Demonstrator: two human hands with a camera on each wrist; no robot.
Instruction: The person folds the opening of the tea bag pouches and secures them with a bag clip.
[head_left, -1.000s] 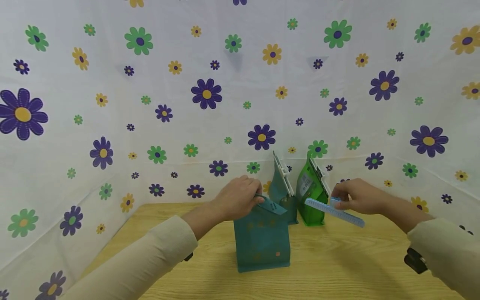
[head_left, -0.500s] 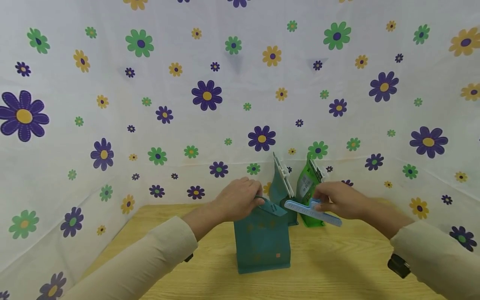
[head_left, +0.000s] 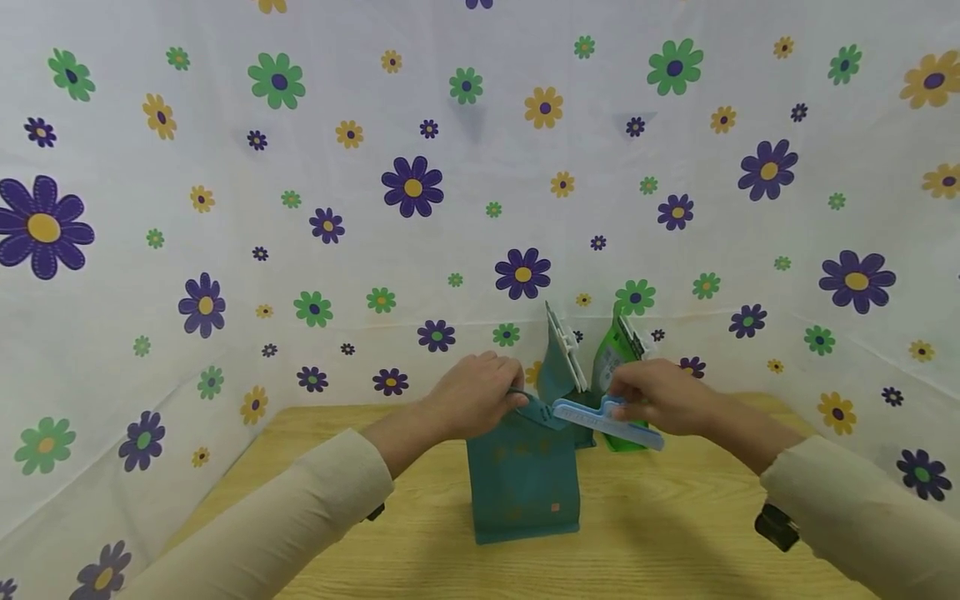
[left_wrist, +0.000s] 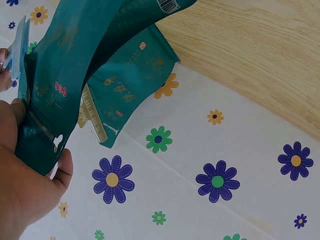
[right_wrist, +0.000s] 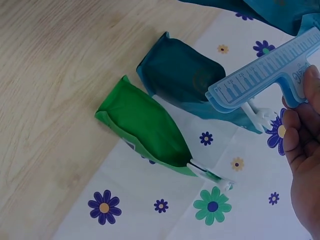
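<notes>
A teal pouch bag (head_left: 525,487) stands upright on the table, its top edge folded over. My left hand (head_left: 480,396) pinches that top; in the left wrist view the thumb and fingers of the left hand (left_wrist: 30,180) grip both sides of the bag (left_wrist: 60,70). To its right, my right hand (head_left: 663,398) holds a light blue bag clip (head_left: 611,425) by its raised handle. The clip's left end meets the bag's top corner in the head view; whether the bag lies between its jaws I cannot tell. Measuring marks line the clip (right_wrist: 265,70).
Behind stand a second teal bag (head_left: 553,371) with a white clip (head_left: 567,350) on its top and a green bag (head_left: 607,367), also clipped. The wooden table (head_left: 360,533) ends at a flower-patterned white sheet (head_left: 360,275) at the back and sides.
My right hand has moved left with the blue clip, bringing the clip's end from beside the green bag to the front teal bag's top. My left hand keeps its grip in place.
</notes>
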